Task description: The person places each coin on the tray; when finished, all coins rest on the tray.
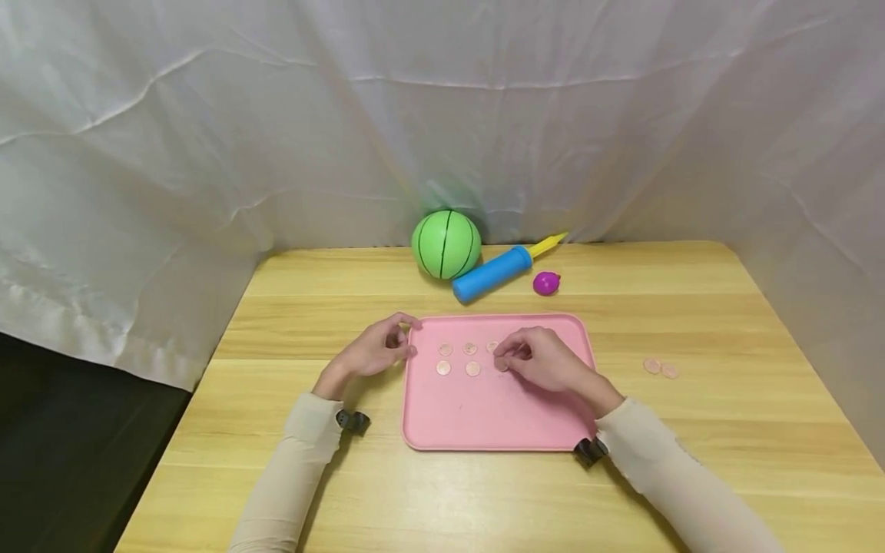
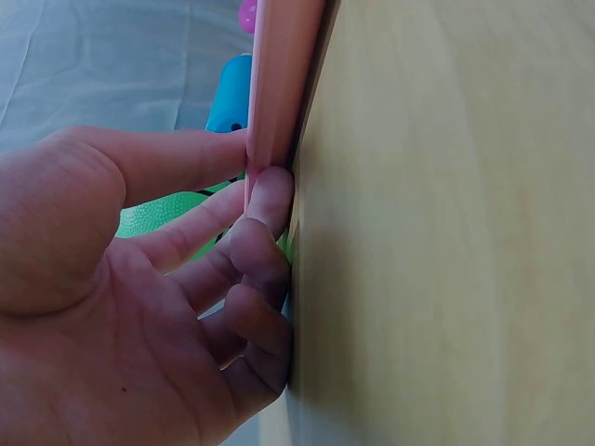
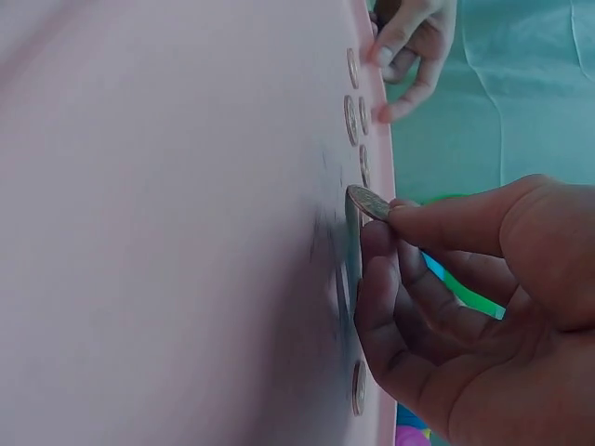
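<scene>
My right hand (image 1: 542, 359) is over the pink tray (image 1: 498, 422), pinching a coin (image 3: 370, 203) between thumb and fingers. The pinched coin is tilted, its lower edge right at the tray surface. To its left, several coins lie flat in two rows, among them a near-row coin (image 1: 473, 369) and a far-row coin (image 1: 445, 349). Another coin (image 3: 359, 388) lies beside my curled fingers in the right wrist view. My left hand (image 1: 376, 347) is at the tray's left edge; its thumb and index finger (image 2: 272, 193) grip the rim (image 2: 279, 84), the other fingers curled against the table.
Two coins (image 1: 652, 365) lie on the wooden table (image 1: 691, 438) right of the tray. Behind the tray are a green ball (image 1: 446, 244), a blue pump (image 1: 492, 274) with a yellow tip, and a small purple balloon-like item (image 1: 546, 283). A pale curtain (image 1: 442, 115) hangs behind the table.
</scene>
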The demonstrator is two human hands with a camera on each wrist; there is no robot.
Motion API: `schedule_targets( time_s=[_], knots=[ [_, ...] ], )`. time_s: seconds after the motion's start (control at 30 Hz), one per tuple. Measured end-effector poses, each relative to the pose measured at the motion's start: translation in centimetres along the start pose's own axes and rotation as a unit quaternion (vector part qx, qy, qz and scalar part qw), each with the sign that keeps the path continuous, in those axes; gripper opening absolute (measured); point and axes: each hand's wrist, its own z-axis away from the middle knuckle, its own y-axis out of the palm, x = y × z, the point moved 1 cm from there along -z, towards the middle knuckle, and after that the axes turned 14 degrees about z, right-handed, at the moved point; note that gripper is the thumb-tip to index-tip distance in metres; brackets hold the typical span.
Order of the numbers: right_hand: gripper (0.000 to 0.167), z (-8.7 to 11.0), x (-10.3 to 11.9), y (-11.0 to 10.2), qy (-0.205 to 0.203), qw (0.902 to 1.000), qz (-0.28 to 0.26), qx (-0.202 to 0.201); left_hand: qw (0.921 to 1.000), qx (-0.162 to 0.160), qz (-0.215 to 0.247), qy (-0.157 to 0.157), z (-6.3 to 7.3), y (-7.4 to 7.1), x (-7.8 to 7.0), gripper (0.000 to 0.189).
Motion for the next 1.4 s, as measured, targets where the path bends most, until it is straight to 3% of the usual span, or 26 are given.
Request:
schedule_targets(
  time_s=[0.57,0.8,1.13,1.4],
  knots=[
    [0.019,0.7,0.2,-0.5,-0.003,0.9998,-0.011,-0.017,1.0000,0.002,-0.004,0.000,0.0,0.1,0.1,0.043],
    [0.017,2.7,-1.0,-2.3,0.004,0.9988,-0.033,-0.037,1.0000,0.002,-0.002,0.000,0.0,0.1,-0.1,0.044],
    [0.024,6.7,-4.3,-5.7,0.065,0.9966,-0.035,-0.036,1.0000,0.001,0.000,-0.003,-0.1,0.1,0.0,0.044],
    [0.024,9.8,-7.7,-7.9,0.082,0.9917,0.052,-0.085,1.0000,-0.002,-0.001,-0.004,-0.1,0.1,-0.1,0.044]
  ],
)
